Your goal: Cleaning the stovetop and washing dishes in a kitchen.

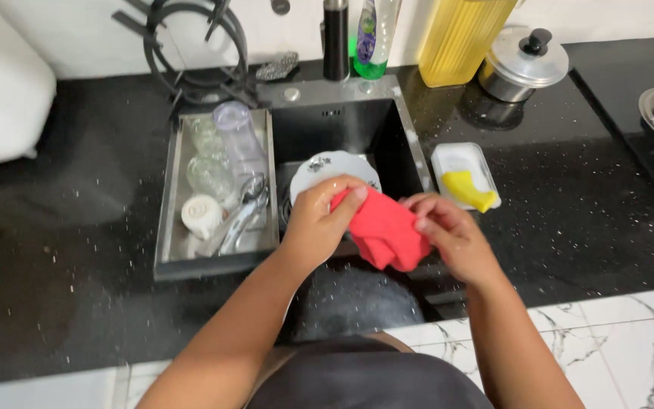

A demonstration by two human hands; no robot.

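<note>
Black speckled table (77, 250), wet with droplets, with a dark sink (357, 129) set in at the middle. Left of the sink, a metal rack (166, 227) of glasses and a white cup. A white plate (327, 168) leans in the sink. Right of it, a white tray (456, 155) with a yellow sponge (469, 189).

Red cloth (384, 231) — held over the near edge of the sink, bunched between both hands. Left hand (316, 223) closed on its left end; right hand (452, 235) pinching its right side. The cloth looks soft, light and limp, probably damp — best gripped by a gathered handful.
</note>
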